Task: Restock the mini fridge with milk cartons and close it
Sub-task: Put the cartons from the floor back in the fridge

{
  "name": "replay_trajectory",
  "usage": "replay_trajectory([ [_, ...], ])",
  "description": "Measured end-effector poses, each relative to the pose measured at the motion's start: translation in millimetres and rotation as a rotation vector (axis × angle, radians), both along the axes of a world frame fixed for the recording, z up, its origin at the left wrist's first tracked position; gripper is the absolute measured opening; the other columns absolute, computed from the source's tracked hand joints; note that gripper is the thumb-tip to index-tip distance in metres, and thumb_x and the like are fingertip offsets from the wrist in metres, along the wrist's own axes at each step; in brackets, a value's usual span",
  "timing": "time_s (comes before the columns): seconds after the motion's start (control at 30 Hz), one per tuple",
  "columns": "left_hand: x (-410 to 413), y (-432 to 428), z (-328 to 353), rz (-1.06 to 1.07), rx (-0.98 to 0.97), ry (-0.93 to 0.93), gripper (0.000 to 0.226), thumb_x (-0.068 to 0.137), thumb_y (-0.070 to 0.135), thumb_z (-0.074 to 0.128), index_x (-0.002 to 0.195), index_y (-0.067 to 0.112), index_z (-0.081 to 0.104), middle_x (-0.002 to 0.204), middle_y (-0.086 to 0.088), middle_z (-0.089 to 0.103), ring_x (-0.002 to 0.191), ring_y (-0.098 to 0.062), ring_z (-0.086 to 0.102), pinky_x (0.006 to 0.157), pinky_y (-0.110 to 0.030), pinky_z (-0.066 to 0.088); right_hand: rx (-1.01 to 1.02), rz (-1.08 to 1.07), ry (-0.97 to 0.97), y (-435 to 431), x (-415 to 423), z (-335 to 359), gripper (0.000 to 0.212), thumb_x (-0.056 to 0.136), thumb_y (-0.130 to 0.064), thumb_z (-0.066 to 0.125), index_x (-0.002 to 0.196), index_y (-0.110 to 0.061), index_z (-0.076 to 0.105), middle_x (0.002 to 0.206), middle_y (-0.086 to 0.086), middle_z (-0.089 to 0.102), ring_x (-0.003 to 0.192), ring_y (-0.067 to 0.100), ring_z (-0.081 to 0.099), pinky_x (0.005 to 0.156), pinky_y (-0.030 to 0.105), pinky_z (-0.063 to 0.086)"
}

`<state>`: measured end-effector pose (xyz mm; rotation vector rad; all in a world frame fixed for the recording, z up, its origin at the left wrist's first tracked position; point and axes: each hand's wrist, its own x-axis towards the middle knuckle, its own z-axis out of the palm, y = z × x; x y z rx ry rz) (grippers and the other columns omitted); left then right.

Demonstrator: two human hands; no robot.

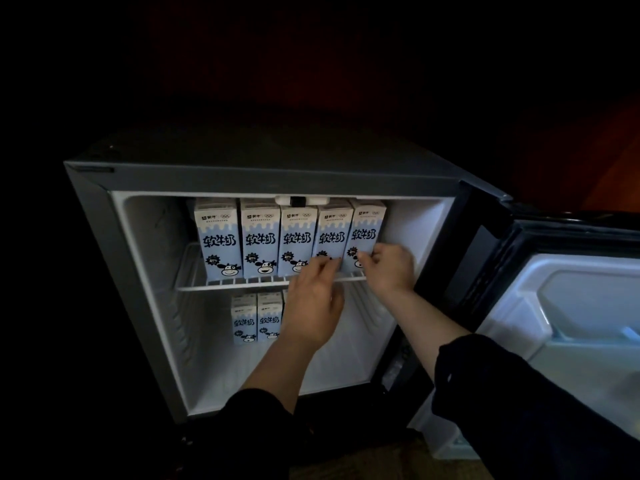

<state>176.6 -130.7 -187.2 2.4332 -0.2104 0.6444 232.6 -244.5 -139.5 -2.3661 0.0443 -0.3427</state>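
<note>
The fridge [93, 216] is standing open in a dark room, its grey shell framing a white inside. Five milk cartons are standing upright in a row on the wire shelf [194, 268], sides touching. The three left cartons [258, 237] are sitting to the left of the left hand. Below the shelf, two more cartons [256, 318] are standing on the fridge floor, just left of the left hand's back; the edge of a third is peeking out behind that hand.

The left hand [313, 303] is reaching up from below the shelf, fingers loosely spread, fingertips [325, 261] touching the lower front of the fourth carton [331, 230]. Whether it is gripping that carton or only resting against it, I cannot tell.

The right hand [389, 268] is sitting just right of the left one, close to it but apart. Its fingers are curling around the lower right edge of the fifth carton [366, 230], thumb on the front face, pinching it. This carton is leaning slightly, its top tilting right, away from its neighbour.

Both forearms are bare, running back into black sleeves [502, 393]. Right of the right hand, the door [571, 306] is swung wide open, its white inner liner facing up.
</note>
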Motion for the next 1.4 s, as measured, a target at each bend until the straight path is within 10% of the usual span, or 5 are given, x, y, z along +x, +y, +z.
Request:
replay_trajectory([
  [0.37, -16, 10, -2, 0.088, 0.035, 0.069, 0.047, 0.090, 0.017, 0.051, 0.137, 0.015, 0.043, 0.136, -0.004, 0.046, 0.127, -0.022, 0.040, 0.107, -0.035, 0.032, -0.009, 0.030, 0.044, -1, -13, -2, 0.025, 0.094, -0.021, 0.055, 0.096, 0.002, 0.065, 0.098, 0.018, 0.066, 0.095, 0.030, 0.062, 0.077, 0.027, 0.045],
  [0.8, -84, -19, 56, -0.232, 0.110, 0.386, 0.022, 0.096, 0.027, 0.045, 0.099, 0.010, 0.060, 0.090, -0.008, 0.063, 0.083, -0.024, 0.059, 0.072, -0.032, 0.048, -0.293, 0.251, -0.008, -78, -120, 29, 0.031, 0.092, -0.032, 0.052, 0.072, -0.011, 0.061, 0.075, 0.010, 0.069, 0.080, 0.033, 0.064, 0.073, 0.039, 0.052],
  [1.1, -140, -122, 78, -0.457, 0.422, 0.577, 0.029, 0.096, 0.037, 0.043, 0.114, 0.020, 0.058, 0.113, -0.004, 0.063, 0.102, -0.022, 0.057, 0.086, -0.031, 0.046, -0.481, 0.226, 0.067, -194, -210, 30, 0.030, 0.092, -0.034, 0.054, 0.067, -0.016, 0.055, 0.062, -0.001, 0.053, 0.079, 0.029, 0.060, 0.065, 0.035, 0.047],
  [1.4, -175, -231, 37, -0.605, 0.487, 0.660, 0.030, 0.095, 0.039, 0.043, 0.113, 0.020, 0.057, 0.113, -0.005, 0.062, 0.104, -0.022, 0.057, 0.090, -0.038, 0.047, -0.509, 0.071, 0.234, -307, -270, -13, 0.018, 0.090, -0.038, 0.056, 0.090, -0.022, 0.066, 0.092, 0.001, 0.070, 0.092, 0.023, 0.064, 0.071, 0.032, 0.047],
])
